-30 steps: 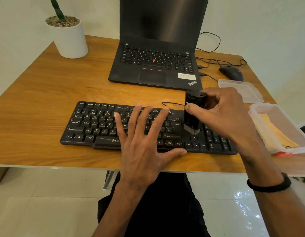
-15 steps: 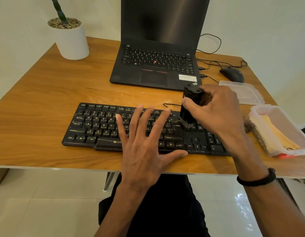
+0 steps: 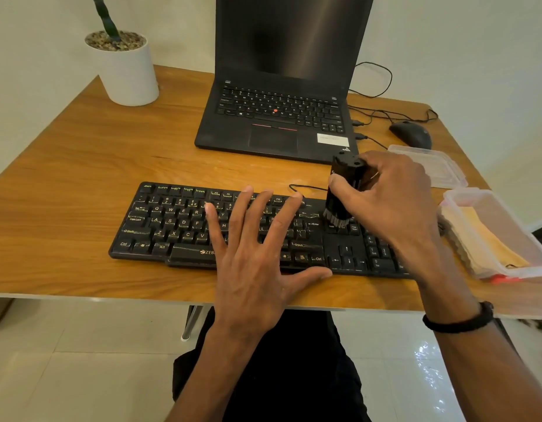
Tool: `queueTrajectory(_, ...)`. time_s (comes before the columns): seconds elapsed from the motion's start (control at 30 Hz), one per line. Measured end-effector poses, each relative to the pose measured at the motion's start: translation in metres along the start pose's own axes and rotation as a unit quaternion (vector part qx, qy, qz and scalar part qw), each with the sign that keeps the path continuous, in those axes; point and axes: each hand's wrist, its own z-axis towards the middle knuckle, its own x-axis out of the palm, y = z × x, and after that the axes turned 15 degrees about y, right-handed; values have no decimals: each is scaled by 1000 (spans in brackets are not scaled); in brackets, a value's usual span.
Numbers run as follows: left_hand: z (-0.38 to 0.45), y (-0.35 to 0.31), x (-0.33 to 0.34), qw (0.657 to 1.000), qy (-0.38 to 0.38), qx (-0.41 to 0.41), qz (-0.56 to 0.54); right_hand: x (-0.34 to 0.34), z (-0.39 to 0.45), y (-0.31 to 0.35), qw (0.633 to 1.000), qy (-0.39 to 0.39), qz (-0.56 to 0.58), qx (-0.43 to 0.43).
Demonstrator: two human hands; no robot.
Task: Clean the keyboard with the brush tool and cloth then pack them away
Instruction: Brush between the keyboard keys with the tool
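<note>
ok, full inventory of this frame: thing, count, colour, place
keyboard: 1, black, desk front
brush tool: 1, black, bristles down on keyboard
laptop: 1, black, open, behind keyboard
mouse: 1, black, right of laptop
container: 1, clear, right edge
cloth: 1, yellow, in container
lid: 1, clear, behind container
plant pot: 1, white, back left
desk: 1, wooden
left hand: flat on keyboard
right hand: grips brush tool

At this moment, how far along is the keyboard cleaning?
Brushing underway: right hand holds the brush tool, bristles on keys of the keyboard; left hand steadies it. Cloth sits in the open container, so wiping and packing remain.
</note>
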Motion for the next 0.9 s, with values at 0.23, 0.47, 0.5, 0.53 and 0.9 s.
queueTrajectory(0.23, 0, 1, 1, 1000, 1, 1, -2, -9, -3, -19, 999, -25, -18, 38)
queueTrajectory(0.47, 1, 0, 1, 1000, 1, -1, -3, -20, -7, -35, 997, -20, -12, 79)
queueTrajectory(0.5, 1, 1, 1, 1000, 1, -1, -2, -21, -8, -37, 996, -11, -1, 87)
queueTrajectory(0.53, 1, 1, 1, 1000, 2, -2, -2, -22, -8, -38, 996, -11, 9, 92)
queueTrajectory(0.9, 1, 0, -1, 1000, 16, -6, 2, -21, -13, -28, 986, -24, 148, 76)
